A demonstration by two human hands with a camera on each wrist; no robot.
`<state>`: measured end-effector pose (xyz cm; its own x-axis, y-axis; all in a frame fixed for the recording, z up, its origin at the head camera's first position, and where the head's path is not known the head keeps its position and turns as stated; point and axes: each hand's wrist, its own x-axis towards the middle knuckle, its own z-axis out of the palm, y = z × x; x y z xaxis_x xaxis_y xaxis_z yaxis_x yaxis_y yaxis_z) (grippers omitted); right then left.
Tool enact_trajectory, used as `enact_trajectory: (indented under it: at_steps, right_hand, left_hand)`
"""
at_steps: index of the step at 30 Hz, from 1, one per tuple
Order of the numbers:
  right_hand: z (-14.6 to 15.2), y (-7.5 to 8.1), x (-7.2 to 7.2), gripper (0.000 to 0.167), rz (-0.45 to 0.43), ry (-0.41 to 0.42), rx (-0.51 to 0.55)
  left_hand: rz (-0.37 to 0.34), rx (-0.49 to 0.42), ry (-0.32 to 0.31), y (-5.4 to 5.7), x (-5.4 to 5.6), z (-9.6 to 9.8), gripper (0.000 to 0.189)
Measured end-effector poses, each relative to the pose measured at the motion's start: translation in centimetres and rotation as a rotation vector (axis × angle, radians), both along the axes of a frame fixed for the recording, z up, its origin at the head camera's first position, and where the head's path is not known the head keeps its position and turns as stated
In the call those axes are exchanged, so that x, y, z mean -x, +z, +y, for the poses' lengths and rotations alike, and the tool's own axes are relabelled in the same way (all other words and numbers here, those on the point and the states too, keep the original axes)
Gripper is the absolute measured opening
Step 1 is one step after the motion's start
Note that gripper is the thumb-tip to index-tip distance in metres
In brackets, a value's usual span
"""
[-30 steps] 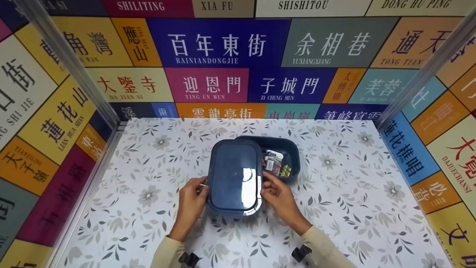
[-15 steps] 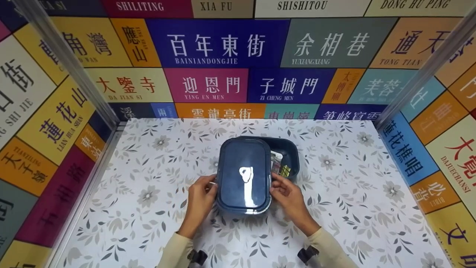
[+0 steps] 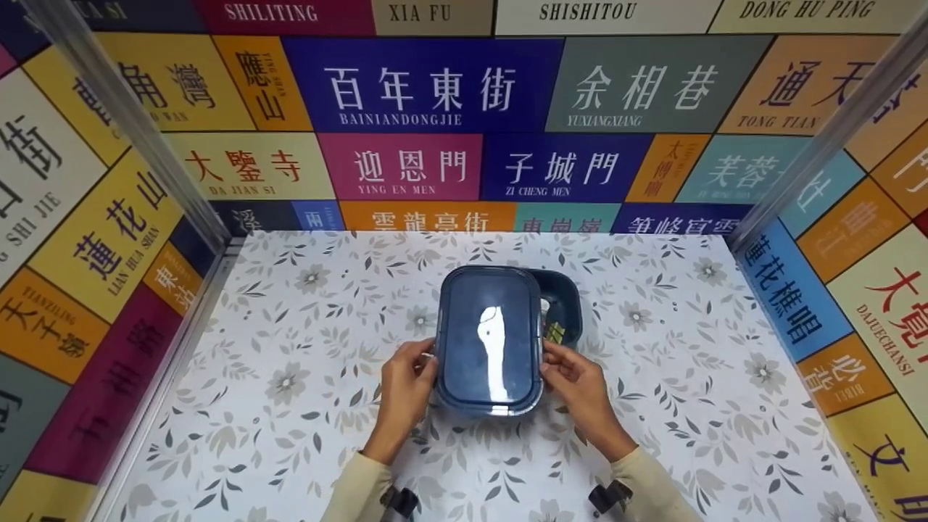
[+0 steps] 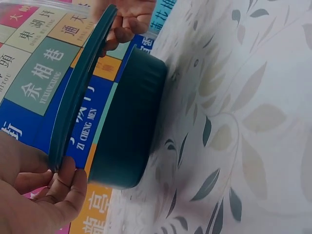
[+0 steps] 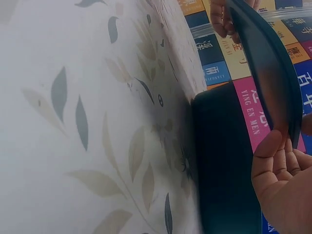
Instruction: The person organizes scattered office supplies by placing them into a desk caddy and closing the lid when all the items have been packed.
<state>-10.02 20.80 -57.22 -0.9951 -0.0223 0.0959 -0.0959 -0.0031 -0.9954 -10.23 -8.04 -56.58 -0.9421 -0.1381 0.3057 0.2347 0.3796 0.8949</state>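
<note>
A dark blue rectangular lid (image 3: 471,341) with a glossy top is held level between both hands. My left hand (image 3: 407,377) pinches its left edge, and my right hand (image 3: 580,384) pinches its right edge. Below and behind it the dark blue box (image 3: 569,290) stands on the table, mostly covered by the lid in the head view. A small yellow packet (image 3: 554,333) shows inside the box at its right. Both wrist views show a gap between the raised lid (image 4: 78,92) and the box (image 4: 129,122); fingers of both hands curl under the lid's rim.
The table (image 3: 290,435) has a white cover printed with grey leaves and flowers. Colourful panels with Chinese lettering (image 3: 420,87) rise at the back and both sides, with metal corner posts (image 3: 159,138) between them.
Both hands have carried the lid to the right, and slightly away from the person, so it covers more of the box. Most of the packets inside are now hidden. The box has stayed put.
</note>
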Motion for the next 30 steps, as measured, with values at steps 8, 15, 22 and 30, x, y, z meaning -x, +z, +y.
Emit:
enact_trajectory:
  at_steps: [8, 15, 22, 30]
  right_hand:
    - [0.8, 0.2, 0.0, 0.038, -0.01, -0.049, 0.011]
    - [1.1, 0.1, -0.2, 0.038, -0.015, -0.055, 0.023]
    - [1.2, 0.0, -0.5, 0.043, 0.018, 0.023, 0.062]
    - [1.8, -0.1, -1.3, 0.077, 0.031, 0.246, 0.111]
  left_hand:
    - [0.008, -0.018, -0.006, -0.4, 0.2, 1.2, 0.03]
    - [0.046, -0.009, 0.069, -0.8, 0.2, 2.2, 0.031]
    - [0.061, -0.041, 0.174, -0.9, 0.2, 3.1, 0.03]
    - [0.124, -0.085, 0.216, -0.9, 0.3, 3.5, 0.028]
